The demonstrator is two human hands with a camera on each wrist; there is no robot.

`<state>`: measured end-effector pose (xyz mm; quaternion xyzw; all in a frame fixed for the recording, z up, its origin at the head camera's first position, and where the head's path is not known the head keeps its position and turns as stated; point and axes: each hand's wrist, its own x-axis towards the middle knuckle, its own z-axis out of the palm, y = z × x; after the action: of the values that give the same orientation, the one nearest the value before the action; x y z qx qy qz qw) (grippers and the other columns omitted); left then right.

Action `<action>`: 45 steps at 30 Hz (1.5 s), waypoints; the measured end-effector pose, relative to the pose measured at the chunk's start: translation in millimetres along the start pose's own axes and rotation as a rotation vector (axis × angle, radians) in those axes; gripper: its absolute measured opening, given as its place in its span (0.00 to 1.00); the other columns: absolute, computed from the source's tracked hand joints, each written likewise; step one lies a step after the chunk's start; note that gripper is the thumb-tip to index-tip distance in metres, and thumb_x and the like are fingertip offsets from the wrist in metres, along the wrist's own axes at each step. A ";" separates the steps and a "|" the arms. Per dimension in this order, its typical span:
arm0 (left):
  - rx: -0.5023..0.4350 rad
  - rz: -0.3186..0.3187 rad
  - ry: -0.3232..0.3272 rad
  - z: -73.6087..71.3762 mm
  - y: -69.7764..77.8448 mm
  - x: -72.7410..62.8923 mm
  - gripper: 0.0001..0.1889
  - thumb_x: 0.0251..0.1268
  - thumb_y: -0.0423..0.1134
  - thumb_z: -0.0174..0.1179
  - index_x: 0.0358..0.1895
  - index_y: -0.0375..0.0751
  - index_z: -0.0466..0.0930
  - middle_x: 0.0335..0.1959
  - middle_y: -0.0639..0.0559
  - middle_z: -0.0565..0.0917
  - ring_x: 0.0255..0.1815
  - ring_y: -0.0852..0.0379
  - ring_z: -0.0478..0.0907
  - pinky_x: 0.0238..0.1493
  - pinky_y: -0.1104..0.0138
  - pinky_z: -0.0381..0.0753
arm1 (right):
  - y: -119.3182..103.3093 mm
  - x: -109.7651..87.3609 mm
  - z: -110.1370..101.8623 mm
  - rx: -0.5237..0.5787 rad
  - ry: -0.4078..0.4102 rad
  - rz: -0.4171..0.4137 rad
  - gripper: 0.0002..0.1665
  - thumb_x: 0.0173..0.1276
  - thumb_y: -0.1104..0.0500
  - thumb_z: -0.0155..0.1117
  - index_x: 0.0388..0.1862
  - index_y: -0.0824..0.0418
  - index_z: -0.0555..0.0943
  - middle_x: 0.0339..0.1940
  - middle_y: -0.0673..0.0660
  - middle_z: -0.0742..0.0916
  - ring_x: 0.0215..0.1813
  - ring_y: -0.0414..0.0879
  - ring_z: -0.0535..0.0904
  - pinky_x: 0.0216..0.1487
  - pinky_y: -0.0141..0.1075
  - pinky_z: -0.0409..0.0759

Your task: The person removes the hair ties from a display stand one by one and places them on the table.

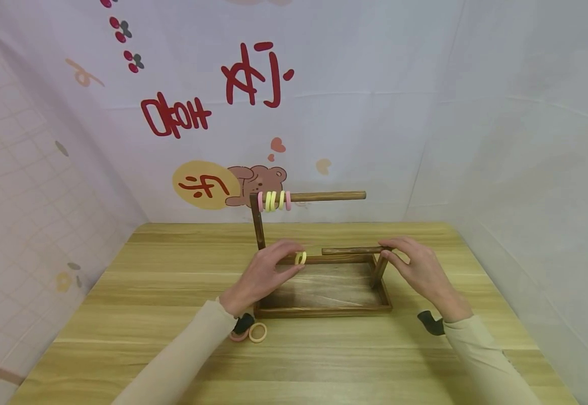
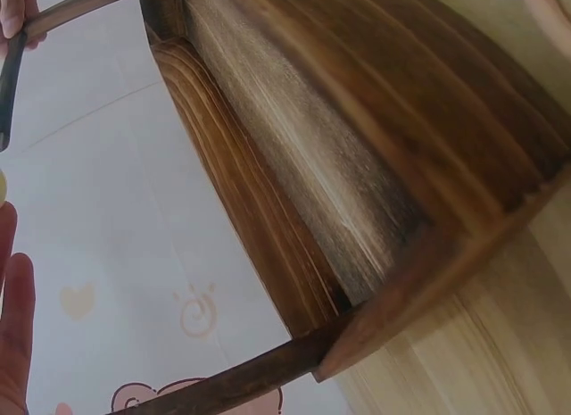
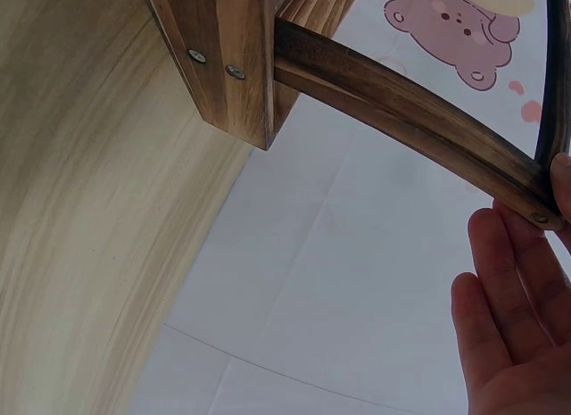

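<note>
A brown wooden rack with a tray base (image 1: 324, 311) carries two posts, each with a horizontal rod on top. Several pink and yellow rings (image 1: 274, 201) hang on the taller left rod (image 1: 329, 196). My left hand (image 1: 266, 273) pinches a yellow ring (image 1: 301, 258) between thumb and fingertips, to the left of the free end of the lower right rod (image 1: 349, 251). No ring shows on that lower rod. At its other end, my right hand (image 1: 417, 269) holds the corner where rod meets right post (image 3: 401, 120), fingers and thumb on either side.
A pale yellow ring (image 1: 258, 332) and a partly hidden pink ring (image 1: 239, 336) lie on the wooden table (image 1: 324, 365) in front of the tray. Black wrist bands show by both sleeves. A printed white cloth (image 1: 365, 112) hangs behind the table.
</note>
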<state>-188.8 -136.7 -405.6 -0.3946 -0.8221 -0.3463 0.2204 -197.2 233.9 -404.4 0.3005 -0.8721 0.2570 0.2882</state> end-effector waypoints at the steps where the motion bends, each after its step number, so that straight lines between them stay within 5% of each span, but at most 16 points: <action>1: -0.004 0.003 -0.003 -0.9 0.4 -0.7 0.18 0.66 0.36 0.73 0.58 0.42 0.83 0.56 0.49 0.85 0.52 0.53 0.85 0.53 0.61 0.85 | -0.3 0.0 -0.1 -0.001 -0.001 0.000 0.19 0.62 0.68 0.76 0.53 0.62 0.87 0.47 0.56 0.90 0.47 0.54 0.88 0.46 0.51 0.84; 11: -0.022 -0.018 -0.047 -7.8 3.7 -10.5 0.17 0.65 0.36 0.73 0.56 0.39 0.84 0.56 0.49 0.85 0.53 0.54 0.84 0.54 0.60 0.86 | -0.7 0.5 -0.6 0.001 -0.004 0.006 0.18 0.63 0.68 0.76 0.53 0.62 0.88 0.47 0.56 0.90 0.47 0.54 0.88 0.46 0.51 0.84; 24: -0.014 0.117 -0.055 -11.8 2.8 -22.0 0.19 0.62 0.33 0.75 0.55 0.39 0.84 0.55 0.47 0.83 0.49 0.52 0.85 0.49 0.64 0.86 | -1.0 0.0 -0.8 -0.001 -0.001 0.004 0.18 0.63 0.68 0.76 0.53 0.62 0.88 0.47 0.56 0.90 0.46 0.53 0.88 0.45 0.51 0.84; 32: -0.030 0.089 -0.097 -14.4 7.6 -31.3 0.19 0.61 0.30 0.75 0.55 0.37 0.84 0.53 0.48 0.85 0.43 0.52 0.85 0.39 0.73 0.82 | -1.5 0.4 -1.6 0.002 0.000 0.001 0.18 0.63 0.68 0.76 0.53 0.62 0.88 0.47 0.56 0.90 0.47 0.54 0.88 0.46 0.51 0.84; 45: -0.034 0.079 -0.132 -17.0 10.7 -44.5 0.20 0.61 0.32 0.75 0.56 0.38 0.84 0.54 0.48 0.86 0.48 0.52 0.87 0.47 0.68 0.86 | -1.5 0.5 -1.6 0.002 0.001 0.001 0.18 0.62 0.68 0.76 0.52 0.62 0.88 0.47 0.56 0.90 0.46 0.54 0.88 0.45 0.51 0.84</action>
<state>-152.4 -166.7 -418.4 -0.4523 -0.8125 -0.3247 0.1725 -196.0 233.6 -402.5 0.3000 -0.8719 0.2581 0.2883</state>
